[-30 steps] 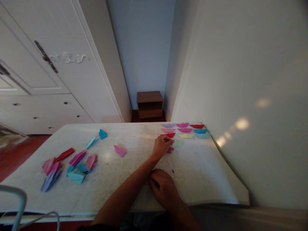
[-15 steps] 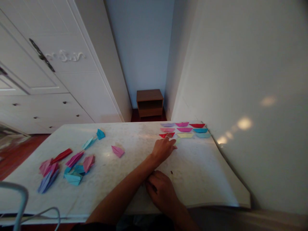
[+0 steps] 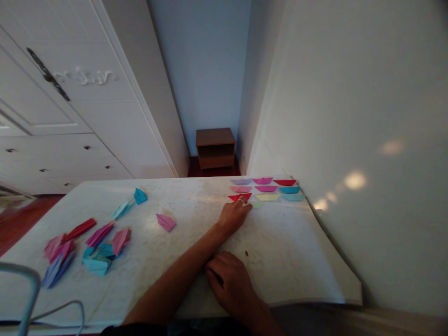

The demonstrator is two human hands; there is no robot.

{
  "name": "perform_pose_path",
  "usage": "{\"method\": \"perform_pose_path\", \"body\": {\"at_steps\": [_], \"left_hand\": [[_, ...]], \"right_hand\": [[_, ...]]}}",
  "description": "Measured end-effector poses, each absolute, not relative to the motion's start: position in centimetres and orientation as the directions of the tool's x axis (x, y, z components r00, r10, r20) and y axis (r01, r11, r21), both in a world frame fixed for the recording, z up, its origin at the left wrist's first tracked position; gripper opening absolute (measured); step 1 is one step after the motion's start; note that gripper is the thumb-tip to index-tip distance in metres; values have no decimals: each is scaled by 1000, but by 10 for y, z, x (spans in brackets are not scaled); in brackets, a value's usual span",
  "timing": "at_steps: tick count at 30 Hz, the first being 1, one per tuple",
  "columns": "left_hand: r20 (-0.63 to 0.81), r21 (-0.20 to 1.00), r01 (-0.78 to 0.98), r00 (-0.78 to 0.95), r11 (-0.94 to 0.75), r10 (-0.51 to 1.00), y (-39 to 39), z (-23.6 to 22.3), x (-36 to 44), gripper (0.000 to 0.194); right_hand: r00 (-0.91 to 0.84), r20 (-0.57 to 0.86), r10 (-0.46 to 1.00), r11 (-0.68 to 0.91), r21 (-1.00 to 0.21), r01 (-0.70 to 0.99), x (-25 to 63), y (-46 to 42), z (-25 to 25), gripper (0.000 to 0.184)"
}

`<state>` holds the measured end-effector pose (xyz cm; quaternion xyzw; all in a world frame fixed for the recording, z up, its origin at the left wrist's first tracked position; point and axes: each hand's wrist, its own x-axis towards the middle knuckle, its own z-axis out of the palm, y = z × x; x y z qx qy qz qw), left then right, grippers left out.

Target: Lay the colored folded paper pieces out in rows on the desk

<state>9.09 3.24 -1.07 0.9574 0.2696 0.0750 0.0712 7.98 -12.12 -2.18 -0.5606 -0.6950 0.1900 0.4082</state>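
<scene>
My left hand [image 3: 234, 215] reaches across the table, its fingers closed at the left end of a pale green folded paper boat [image 3: 257, 205]. The fingertips overlap the lower edge of a red paper boat [image 3: 235, 198]. To the right of that lies a yellow paper boat [image 3: 267, 198], with a light blue boat [image 3: 293, 197] beyond it. My right hand [image 3: 229, 277] rests on the table below the left forearm, fingers curled in and nothing visible in them. Its fingertips are partly hidden.
More paper boats, among them a magenta one [image 3: 266, 188], lie in rows at the far right. Flattened folded papers, including a red one [image 3: 80, 229] and a pink one [image 3: 165, 222], lie leftward. A grey bent tube [image 3: 33, 284] stands front left. The wall [image 3: 350, 116] borders the right.
My left hand's thumb and fingers have drawn together at the pale green boat. The right hand stays by the forearm. The whole view has shifted slightly.
</scene>
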Motion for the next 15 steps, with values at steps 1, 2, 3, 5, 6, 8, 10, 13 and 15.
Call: {"method": "perform_pose_path", "body": {"at_steps": [1,2,3,5,6,8,10,13,15], "left_hand": [[109,171,507,842,-845,528,33,-12,92,33],[113,162,510,841,-845,529,33,-13,92,33],[116,151,515,839,-844,532,34,-14,93,33],[116,136,521,836,-842,536,35,-15,94,33],[114,134,523,836,-842,537,35,-15,95,33],[112,136,522,836,-842,537,36,-15,96,33],[112,142,520,837,-842,536,37,-15,96,33],[115,160,512,839,-844,531,37,-15,96,33],[121,177,506,840,-844,529,37,-15,96,33]], "right_hand": [[-40,357,933,303,-722,623,80,-121,-21,11],[-39,358,933,303,-723,621,80,-121,-21,11],[-37,355,934,301,-725,620,80,-121,-21,11],[-34,342,939,289,-731,618,80,-121,-21,12],[-35,336,941,285,-733,618,80,-121,-21,12],[-39,332,943,284,-735,616,81,-121,-21,11],[-35,336,941,286,-737,613,81,-120,-22,10],[-24,348,937,289,-735,613,80,-121,-21,9],[-24,350,936,290,-734,614,80,-121,-20,10]]}}
